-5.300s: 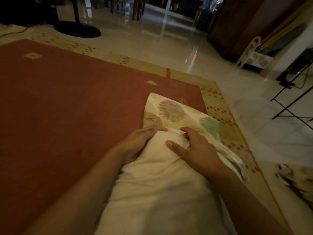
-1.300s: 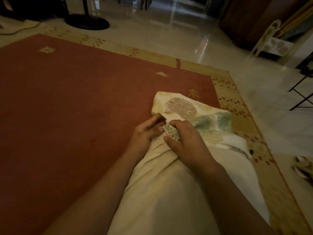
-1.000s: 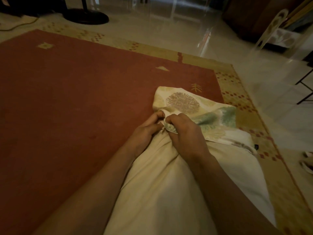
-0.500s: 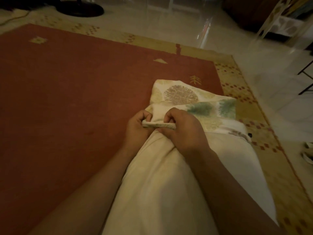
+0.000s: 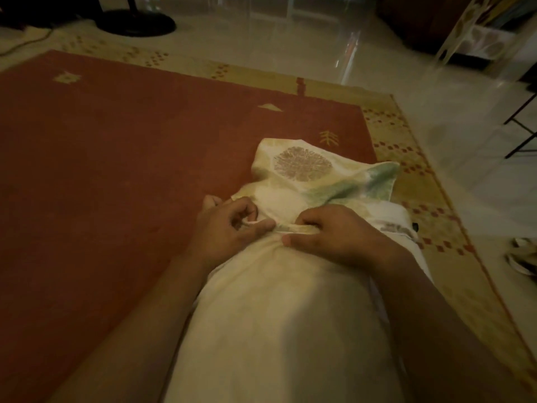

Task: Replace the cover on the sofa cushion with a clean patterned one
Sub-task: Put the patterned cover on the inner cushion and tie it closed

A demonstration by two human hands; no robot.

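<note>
Fingers of left hand (image 5: 229,231) and right hand (image 5: 334,234) pinch the patterned cover (image 5: 302,173) edge over the cream cushion (image 5: 279,315).

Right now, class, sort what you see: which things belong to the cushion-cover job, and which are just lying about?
Part of the job: cushion; patterned cover; left hand and right hand, both gripping the cover's open edge.
Just lying about: red rug; round black stand base; black frame legs.

Left hand (image 5: 229,228), right hand (image 5: 329,234): both curled
</note>
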